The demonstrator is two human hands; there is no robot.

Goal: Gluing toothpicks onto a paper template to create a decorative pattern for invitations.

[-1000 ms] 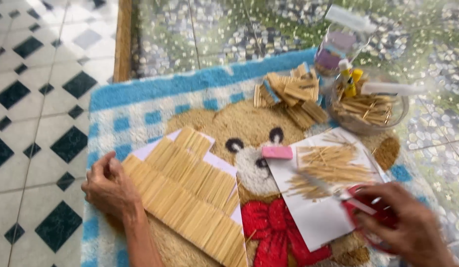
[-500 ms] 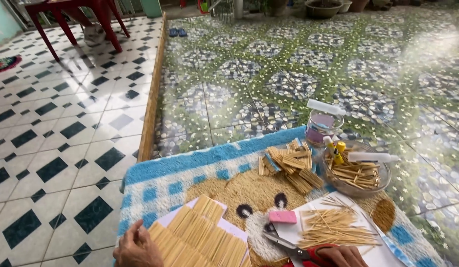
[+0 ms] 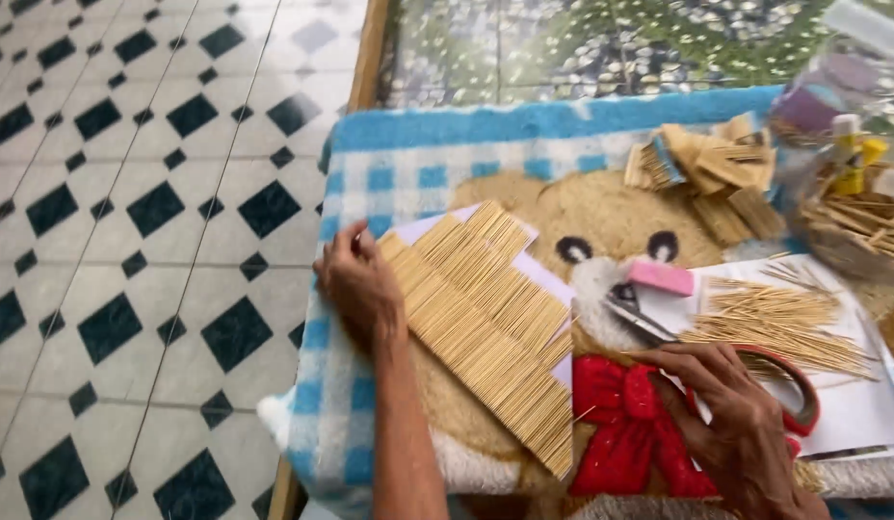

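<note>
Your left hand (image 3: 358, 284) is resting flat, fingers released, on the upper-left edge of the toothpick panel (image 3: 486, 327), which is lying on the bear mat (image 3: 524, 125) with its long axis running down toward your right. Your right hand (image 3: 731, 414) is gripping the red-handled scissors (image 3: 659, 327), blades pointing toward the panel.

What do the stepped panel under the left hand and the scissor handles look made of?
Stepped panel: thin pale wooden sticks, apparently toothpicks, side by side, matte, on white paper; left hand rests on its edge. Scissors in right hand: handles likely glossy red plastic, blades grey metal.
</note>
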